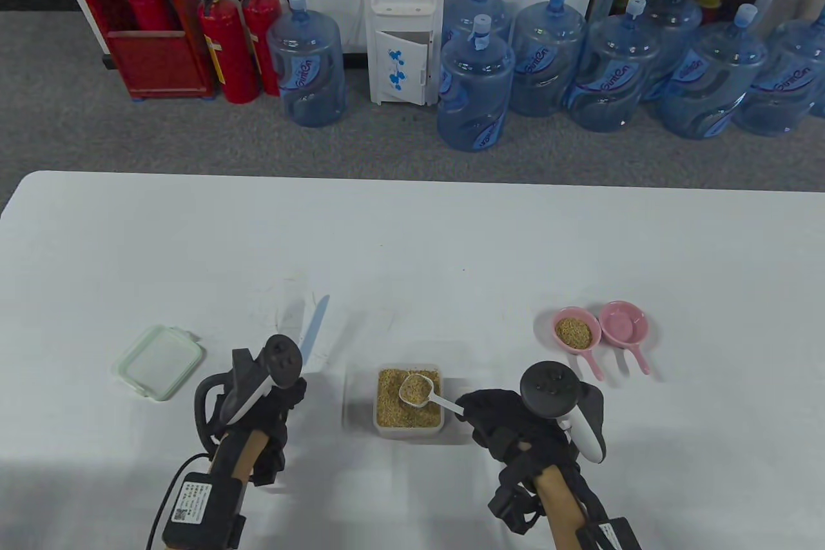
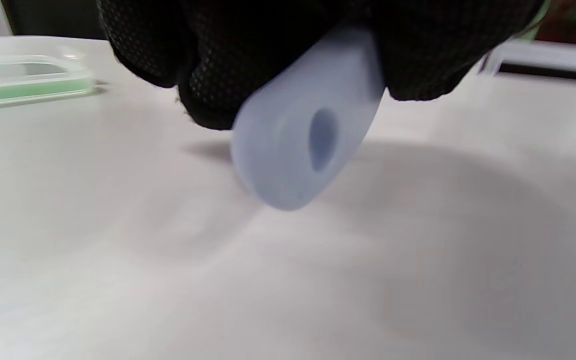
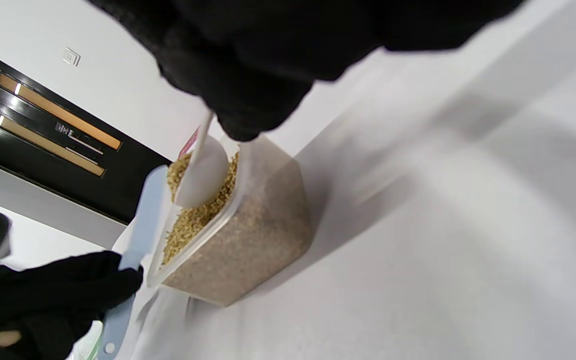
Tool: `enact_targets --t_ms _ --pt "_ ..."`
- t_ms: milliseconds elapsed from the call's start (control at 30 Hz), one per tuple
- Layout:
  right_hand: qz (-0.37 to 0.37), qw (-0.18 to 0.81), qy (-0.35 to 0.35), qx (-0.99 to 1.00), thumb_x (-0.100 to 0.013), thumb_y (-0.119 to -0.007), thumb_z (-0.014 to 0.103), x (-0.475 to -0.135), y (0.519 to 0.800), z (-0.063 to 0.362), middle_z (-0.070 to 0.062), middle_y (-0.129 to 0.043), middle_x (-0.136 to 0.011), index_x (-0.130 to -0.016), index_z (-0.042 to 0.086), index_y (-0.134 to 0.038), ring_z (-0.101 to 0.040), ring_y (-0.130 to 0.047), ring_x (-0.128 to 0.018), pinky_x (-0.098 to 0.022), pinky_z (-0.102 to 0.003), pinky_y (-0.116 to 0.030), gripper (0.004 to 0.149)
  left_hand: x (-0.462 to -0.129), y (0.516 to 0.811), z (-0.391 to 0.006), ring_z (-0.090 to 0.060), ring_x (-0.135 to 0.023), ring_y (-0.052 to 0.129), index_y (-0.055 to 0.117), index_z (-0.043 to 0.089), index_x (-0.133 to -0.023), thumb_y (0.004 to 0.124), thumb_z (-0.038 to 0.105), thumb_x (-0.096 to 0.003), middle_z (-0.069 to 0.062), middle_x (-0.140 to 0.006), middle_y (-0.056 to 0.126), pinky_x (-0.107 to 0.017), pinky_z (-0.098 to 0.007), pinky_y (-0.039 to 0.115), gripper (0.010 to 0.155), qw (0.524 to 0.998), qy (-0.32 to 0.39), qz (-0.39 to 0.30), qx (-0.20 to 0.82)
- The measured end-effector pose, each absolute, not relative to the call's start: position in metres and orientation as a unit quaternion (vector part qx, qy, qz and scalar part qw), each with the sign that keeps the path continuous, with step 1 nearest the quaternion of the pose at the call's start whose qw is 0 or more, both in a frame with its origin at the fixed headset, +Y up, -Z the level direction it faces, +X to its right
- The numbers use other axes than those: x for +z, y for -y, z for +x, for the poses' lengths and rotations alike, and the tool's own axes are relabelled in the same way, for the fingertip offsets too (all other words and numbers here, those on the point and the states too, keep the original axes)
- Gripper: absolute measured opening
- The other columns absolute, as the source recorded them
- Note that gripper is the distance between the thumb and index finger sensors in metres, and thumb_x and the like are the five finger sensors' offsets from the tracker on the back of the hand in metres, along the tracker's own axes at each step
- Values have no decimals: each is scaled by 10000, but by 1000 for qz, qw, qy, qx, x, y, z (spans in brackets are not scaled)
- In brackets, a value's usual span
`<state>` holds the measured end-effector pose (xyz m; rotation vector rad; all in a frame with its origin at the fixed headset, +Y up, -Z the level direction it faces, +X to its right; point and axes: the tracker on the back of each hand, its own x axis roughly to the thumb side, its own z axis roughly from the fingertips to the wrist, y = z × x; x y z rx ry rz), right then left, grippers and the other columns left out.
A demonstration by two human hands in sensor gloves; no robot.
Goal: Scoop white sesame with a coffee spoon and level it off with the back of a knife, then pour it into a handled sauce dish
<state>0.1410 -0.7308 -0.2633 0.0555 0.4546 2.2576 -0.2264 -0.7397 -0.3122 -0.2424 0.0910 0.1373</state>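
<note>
A clear square tub of sesame [image 1: 408, 407] [image 3: 248, 230] stands on the table between my hands. My right hand [image 1: 496, 421] holds the handle of a white coffee spoon [image 1: 417, 389] [image 3: 203, 175], whose bowl is full of sesame and sits over the tub. My left hand [image 1: 274, 405] grips the handle [image 2: 308, 140] of a pale blue knife [image 1: 316, 327] [image 3: 140, 225], blade pointing away from me, left of the tub. Two pink handled sauce dishes stand at the right: one [image 1: 578, 331] holds sesame, the other [image 1: 624, 322] looks bare inside.
The tub's clear lid with a green rim [image 1: 161, 362] [image 2: 23, 80] lies at the left on the white table [image 1: 412, 240]. Beyond the far edge are water bottles, a dispenser and fire extinguishers on the floor.
</note>
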Motion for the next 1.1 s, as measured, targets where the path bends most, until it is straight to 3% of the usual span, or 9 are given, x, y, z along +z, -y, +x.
enact_targets --t_ms 233,433,600,1100 --pt "22 407 -181 895 -603 -709 313 -263 730 141 -36 -984 -473 -948 109 -861 -53 -898 -186 -192 -318 -848 428 -289 715 -187 -196 -576 974 820 225 -878 776 474 -527 -5 -703 920 -715 -527 707 432 984 61 -115 121" --pt "22 408 -179 895 -604 -708 312 -263 730 142 -38 -984 -472 -949 109 -860 -53 -898 -184 -191 -318 -848 428 -269 709 -157 -194 -550 982 839 228 -858 761 485 -534 -6 -680 932 -704 -521 716 421 967 133 -129 175" --pt "23 404 -180 896 -603 -709 311 -263 730 141 -38 -985 -472 -949 109 -861 -53 -898 -186 -189 -318 -848 428 -256 709 -132 -194 -546 981 836 222 -859 756 484 -537 -5 -679 930 -703 -519 718 423 962 177 -134 159" --pt "31 402 -179 897 -604 -710 308 -262 729 138 -40 -984 -472 -950 105 -861 -55 -898 -184 -189 -319 -847 429 -250 717 -114 -198 -541 973 830 209 -868 749 476 -548 -17 -680 923 -702 -524 711 424 964 183 -151 121"
